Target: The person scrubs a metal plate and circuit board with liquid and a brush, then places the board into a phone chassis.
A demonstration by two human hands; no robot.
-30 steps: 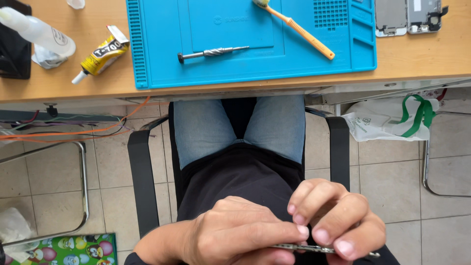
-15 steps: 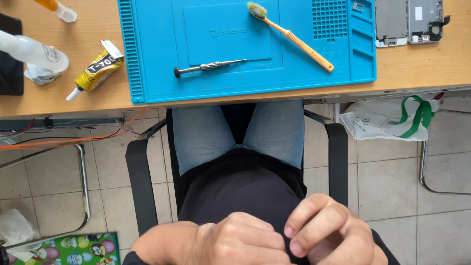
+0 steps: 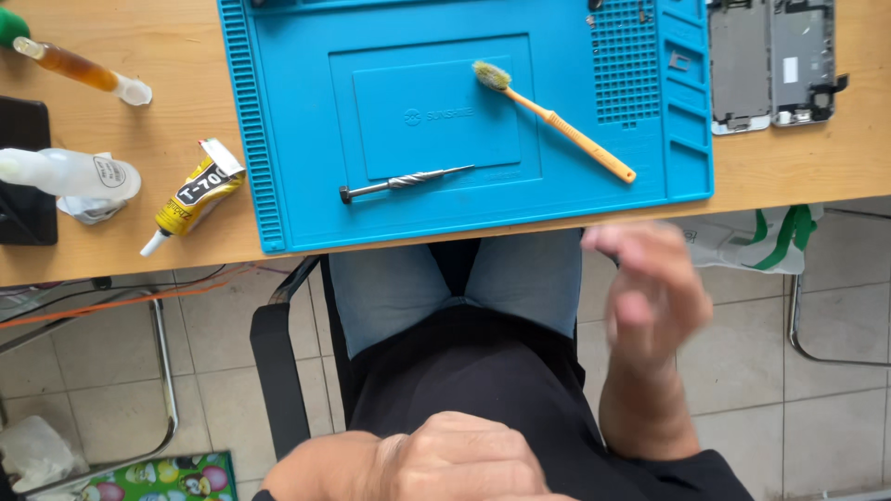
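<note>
Wooden desk (image 3: 167, 250): yellow glue tube (image 3: 190, 195); right hand (image 3: 650, 297) blurred, seemingly empty.

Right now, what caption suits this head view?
Seated person's right hand lifts toward a blue mat holding a screwdriver and orange brush.

Right hand (image 3: 650, 297) below the blue mat (image 3: 278, 139) is motion-blurred, so finger pose and whether it holds anything can't be told; left hand (image 3: 436, 464), further below the mat, is cut by the bottom edge, fingers curled under and hidden, contents unknown. Mat's top is cut off by the top edge, and the tiny parts (image 3: 640, 14) in its upper-right grid are too small to identify. Right of the mat, the opened phone halves (image 3: 770, 60) are cropped at the top; left of it, the black object (image 3: 23, 172) on the surface (image 3: 139, 241) and the clear bottle (image 3: 65, 172) run off the left edge.
</note>
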